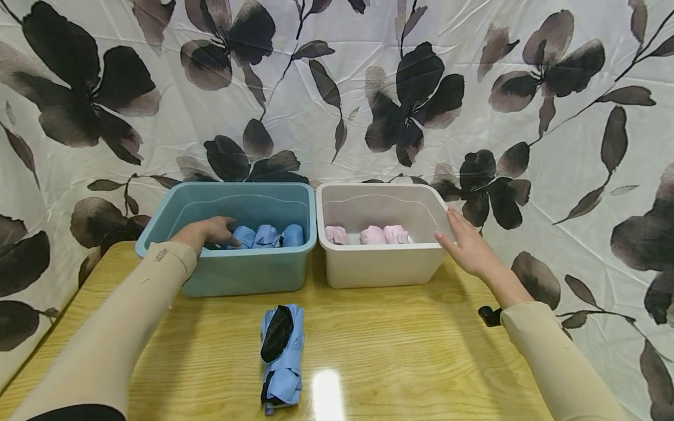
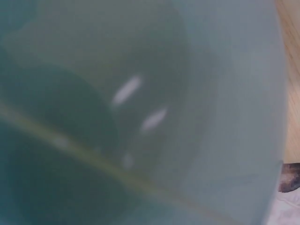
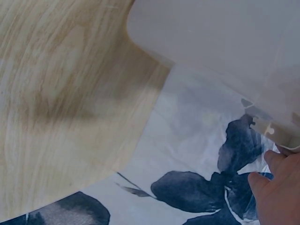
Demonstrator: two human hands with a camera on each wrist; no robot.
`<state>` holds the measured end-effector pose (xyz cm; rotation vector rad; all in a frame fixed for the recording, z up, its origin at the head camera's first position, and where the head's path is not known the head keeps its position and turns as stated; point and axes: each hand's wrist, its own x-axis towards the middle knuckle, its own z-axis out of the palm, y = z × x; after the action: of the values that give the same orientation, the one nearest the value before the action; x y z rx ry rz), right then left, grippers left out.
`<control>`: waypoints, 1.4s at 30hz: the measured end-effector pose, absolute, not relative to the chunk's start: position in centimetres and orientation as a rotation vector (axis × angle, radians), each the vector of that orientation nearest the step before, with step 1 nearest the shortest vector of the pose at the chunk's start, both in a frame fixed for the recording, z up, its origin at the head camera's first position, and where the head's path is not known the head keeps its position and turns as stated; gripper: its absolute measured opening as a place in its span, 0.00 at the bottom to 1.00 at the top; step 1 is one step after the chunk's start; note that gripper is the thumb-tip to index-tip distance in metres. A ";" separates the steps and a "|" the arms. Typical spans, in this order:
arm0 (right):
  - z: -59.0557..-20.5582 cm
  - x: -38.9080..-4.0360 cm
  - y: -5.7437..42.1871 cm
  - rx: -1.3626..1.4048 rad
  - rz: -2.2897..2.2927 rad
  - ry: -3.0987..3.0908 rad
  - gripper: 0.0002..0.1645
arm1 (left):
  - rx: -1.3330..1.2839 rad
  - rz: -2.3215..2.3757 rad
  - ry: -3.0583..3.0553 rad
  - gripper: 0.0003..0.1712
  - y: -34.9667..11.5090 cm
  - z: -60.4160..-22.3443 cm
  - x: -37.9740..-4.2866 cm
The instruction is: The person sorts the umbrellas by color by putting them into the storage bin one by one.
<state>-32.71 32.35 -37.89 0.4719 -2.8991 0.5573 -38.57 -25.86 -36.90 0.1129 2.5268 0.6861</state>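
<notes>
My left hand reaches down into the teal bin, beside several rolled blue bundles. Its lower fingers are hidden in the bin, so whether they hold anything cannot be seen. At the white bin, my right hand rests on the right rim with its fingers fairly straight. Rolled pink bundles lie inside that bin. A blue-and-black strapped bundle, resembling a folded umbrella, lies lengthwise on the table in front. The left wrist view shows mostly blurred teal plastic.
Both bins stand side by side on a wood-grain table, close to a white floral cloth behind them. A small black object shows at the right wrist. Light glares off the table near the front.
</notes>
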 end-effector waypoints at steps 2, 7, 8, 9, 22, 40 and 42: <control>-37.9 -32.7 32.3 0.477 0.563 -2.895 0.50 | 0.107 0.715 2.506 0.48 -25.7 -36.8 -38.5; -38.0 -32.7 32.2 0.479 0.572 -2.885 0.49 | 0.098 0.755 2.492 0.44 -25.4 -36.5 -38.2; -38.0 -32.8 32.2 0.478 0.572 -2.886 0.49 | 0.103 0.757 2.492 0.44 -25.4 -36.5 -38.2; -38.0 -32.8 32.3 0.475 0.571 -2.887 0.49 | 0.114 0.760 2.491 0.44 -25.4 -36.4 -38.1; -38.4 -32.9 32.3 0.478 0.584 -2.891 0.50 | 0.397 0.662 2.742 0.39 -24.3 -35.0 -36.3; -38.3 -32.7 32.2 0.487 0.577 -2.874 0.49 | 0.481 1.143 2.928 0.32 -22.3 -31.2 -28.2; -38.2 -32.7 32.3 0.487 0.581 -2.874 0.49 | 0.501 1.184 2.935 0.32 -22.1 -31.2 -26.9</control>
<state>-32.68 32.28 -38.23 0.4873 -2.8741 0.5813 -26.88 -22.06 -31.23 0.5009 2.9354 1.1841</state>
